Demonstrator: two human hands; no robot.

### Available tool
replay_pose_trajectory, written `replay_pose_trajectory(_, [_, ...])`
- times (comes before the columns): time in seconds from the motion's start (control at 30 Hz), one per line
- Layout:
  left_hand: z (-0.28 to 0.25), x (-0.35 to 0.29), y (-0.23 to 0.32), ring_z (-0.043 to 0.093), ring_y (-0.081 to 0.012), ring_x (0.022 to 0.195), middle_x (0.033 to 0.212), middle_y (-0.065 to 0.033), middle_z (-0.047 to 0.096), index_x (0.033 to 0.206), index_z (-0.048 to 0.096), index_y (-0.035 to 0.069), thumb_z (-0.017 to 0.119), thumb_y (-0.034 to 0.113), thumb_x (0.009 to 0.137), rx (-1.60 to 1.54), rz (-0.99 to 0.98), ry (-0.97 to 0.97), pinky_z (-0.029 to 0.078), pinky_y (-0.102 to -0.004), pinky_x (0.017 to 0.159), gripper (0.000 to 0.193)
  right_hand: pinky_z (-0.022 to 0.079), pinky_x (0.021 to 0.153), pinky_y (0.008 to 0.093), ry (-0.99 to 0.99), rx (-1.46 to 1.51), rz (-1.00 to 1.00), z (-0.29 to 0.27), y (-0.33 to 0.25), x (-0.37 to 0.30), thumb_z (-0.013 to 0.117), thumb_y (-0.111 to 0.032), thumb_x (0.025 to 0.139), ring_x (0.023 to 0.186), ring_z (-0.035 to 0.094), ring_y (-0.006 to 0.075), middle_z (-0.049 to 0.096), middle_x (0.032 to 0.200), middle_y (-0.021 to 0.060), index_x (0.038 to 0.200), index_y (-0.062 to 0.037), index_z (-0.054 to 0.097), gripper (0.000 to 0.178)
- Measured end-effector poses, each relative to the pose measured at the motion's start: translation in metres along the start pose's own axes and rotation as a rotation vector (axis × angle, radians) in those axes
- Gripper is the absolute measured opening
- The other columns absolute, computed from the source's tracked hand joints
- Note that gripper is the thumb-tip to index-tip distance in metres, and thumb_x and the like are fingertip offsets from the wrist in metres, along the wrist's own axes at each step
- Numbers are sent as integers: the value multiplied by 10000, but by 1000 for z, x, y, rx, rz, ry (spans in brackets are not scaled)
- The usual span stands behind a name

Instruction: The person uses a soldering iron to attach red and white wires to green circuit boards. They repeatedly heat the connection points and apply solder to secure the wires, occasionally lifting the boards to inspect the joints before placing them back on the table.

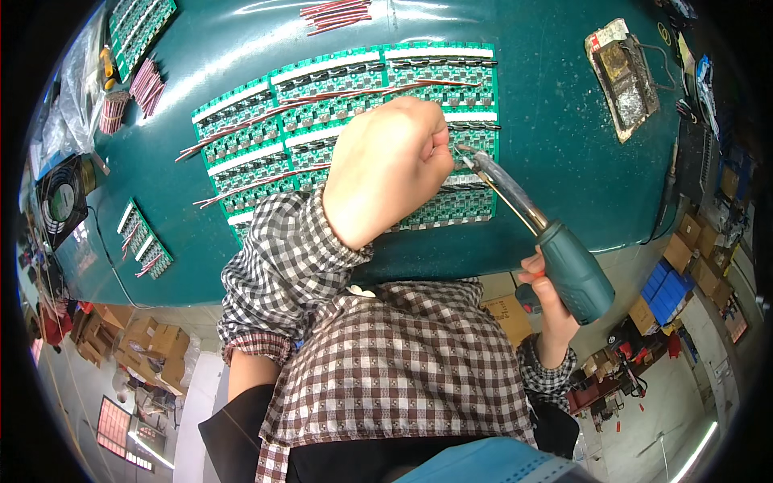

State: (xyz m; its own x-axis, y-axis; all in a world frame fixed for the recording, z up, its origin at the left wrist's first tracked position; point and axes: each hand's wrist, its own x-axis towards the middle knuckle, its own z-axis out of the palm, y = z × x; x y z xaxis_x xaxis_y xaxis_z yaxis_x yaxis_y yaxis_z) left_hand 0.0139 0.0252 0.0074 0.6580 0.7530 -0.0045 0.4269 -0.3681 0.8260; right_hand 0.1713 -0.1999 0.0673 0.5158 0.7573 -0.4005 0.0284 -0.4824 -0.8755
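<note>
Rows of green circuit boards (477, 97) are laid edge to edge on the table in front of me. Thin red and black wires (366, 91) lie across them, along with short black twisted leads. My left hand (390, 165) is over the middle-right boards, its fingers pinched together; what they grip is hidden. In my right hand (551, 302) is a green-handled soldering gun (576, 270), held by its grip. Its metal tip points up and left, touching or just above the boards beside my left fingertips.
The green table (543, 121) carries a grimy open box (622, 76) at right and red wire bundles (336, 14) at the far edge. More wire bundles (146, 87), a board panel (141, 32), a small board strip (145, 241) and a black fan (63, 197) are at left.
</note>
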Motion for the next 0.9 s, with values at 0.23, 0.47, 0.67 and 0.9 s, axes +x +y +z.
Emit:
replay_pose_trajectory(0.23, [2, -1, -3, 509, -199, 522, 599, -59, 504, 677, 567, 40, 652, -5, 674, -11, 14, 20, 422, -311, 501, 96, 595, 672, 333, 64, 14, -51, 8, -9, 3, 682, -175, 833, 836, 642, 269, 622, 930, 176, 1096, 114, 577, 405])
replay_pose_trajectory(0.47, [2, -1, -3, 508, -196, 523, 600, -55, 501, 677, 567, 42, 652, -1, 676, -7, 4, 15, 421, -312, 502, 96, 555, 764, 342, -11, 11, -33, -3, 3, 0, 773, -2, 739, 877, 654, 220, 649, 978, 160, 1294, 35, 396, 672])
replay_pose_trajectory(0.67, [2, -1, -2, 505, -201, 522, 598, -58, 495, 673, 559, 38, 650, -4, 674, -20, -5, 16, 415, -315, 499, 100, 554, 767, 347, -10, -10, -24, -1, 1, 1, 783, -15, 737, 888, 654, 220, 651, 972, 163, 1296, 38, 389, 686])
replay_pose_trajectory(0.9, [3, 0, -2, 506, -212, 527, 601, -64, 492, 669, 554, 36, 645, -9, 674, -12, -1, 20, 416, -320, 502, 102, 554, 771, 346, -8, -20, -58, -2, 4, -1, 786, -23, 738, 868, 660, 218, 657, 982, 173, 1290, 46, 392, 682])
